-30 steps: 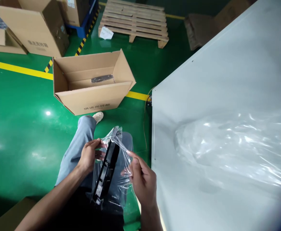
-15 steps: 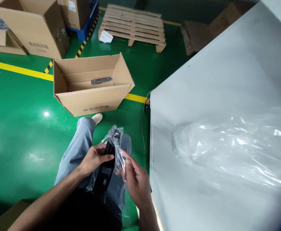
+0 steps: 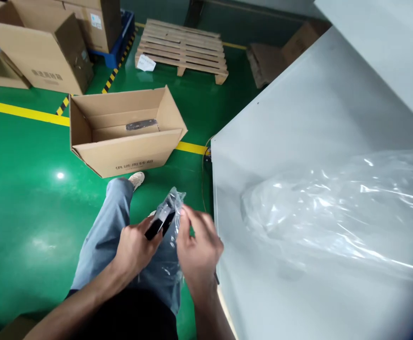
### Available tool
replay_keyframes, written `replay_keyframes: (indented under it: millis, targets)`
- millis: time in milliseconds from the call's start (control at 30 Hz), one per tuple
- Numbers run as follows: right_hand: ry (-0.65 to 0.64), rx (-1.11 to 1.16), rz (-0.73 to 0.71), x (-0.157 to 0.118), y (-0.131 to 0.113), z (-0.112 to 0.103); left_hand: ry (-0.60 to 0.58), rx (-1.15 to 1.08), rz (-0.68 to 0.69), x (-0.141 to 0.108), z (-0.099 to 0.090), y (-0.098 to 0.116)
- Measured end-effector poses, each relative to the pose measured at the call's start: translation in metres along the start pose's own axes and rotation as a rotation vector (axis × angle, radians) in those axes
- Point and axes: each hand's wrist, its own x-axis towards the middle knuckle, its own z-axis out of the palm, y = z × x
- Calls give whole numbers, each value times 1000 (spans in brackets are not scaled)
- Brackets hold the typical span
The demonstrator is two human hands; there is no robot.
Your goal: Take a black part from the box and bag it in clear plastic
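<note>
Above my lap, a black part sits partly inside a clear plastic bag. My left hand is wrapped round the black part from the left, thumb along its near side. On the right, my right hand pinches the bag's edge between thumb and fingers. The bag's loose film hangs down between both hands. The black part's lower end is hidden by my left hand.
An open cardboard box with a wrapped dark part inside stands ahead on the green floor. To the right is a grey table bearing clear plastic bags. A wooden pallet and more boxes lie beyond.
The black part has been turned and its lower end no longer shows. My right hand has moved up along the bag. The whole view has shifted slightly.
</note>
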Motion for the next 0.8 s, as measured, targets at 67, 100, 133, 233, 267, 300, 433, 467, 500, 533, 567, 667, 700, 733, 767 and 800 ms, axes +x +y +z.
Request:
replay_keyframes:
  millis: [67, 100, 133, 233, 267, 300, 433, 467, 500, 533, 567, 667, 700, 733, 767, 800]
  targets:
    - [-13, 174, 202, 4, 4, -4, -41, -89, -2, 2, -6, -1]
    - [-23, 251, 304, 6, 6, -7, -79, -134, 2, 2, -10, -1]
    - [-37, 317, 390, 6, 8, -10, -121, -175, 8, 3, -14, -2]
    - [-46, 415, 562, 7, 10, -19, -224, -326, -9, 6, -26, -5]
    - [-21, 424, 609, 7, 10, -21, -238, -408, -43, 8, -30, -7]
    - [6, 429, 656, 8, 10, -24, -245, -499, -91, 10, -33, -9]
    - [73, 492, 787, 12, 17, -28, -260, -738, -221, 18, -47, -17]
    - [67, 534, 806, 14, 20, -28, -274, -760, -224, 20, -49, -18]
    - [64, 586, 826, 17, 24, -27, -288, -779, -228, 20, -51, -19]
    - [51, 649, 850, 20, 29, -26, -308, -801, -241, 21, -53, -19]
    - [30, 718, 876, 23, 33, -26, -317, -824, -266, 21, -54, -19]
    - [-7, 898, 917, 26, 47, -23, -221, -884, -378, 23, -56, -18]
    - [5, 917, 908, 25, 50, -22, -174, -908, -416, 25, -57, -18]
    - [21, 911, 885, 22, 52, -19, -128, -938, -444, 27, -58, -17]
    - [27, 890, 856, 17, 52, -17, -85, -973, -456, 30, -59, -16]
    - [4, 867, 831, 11, 51, -13, -45, -1011, -450, 34, -61, -15]
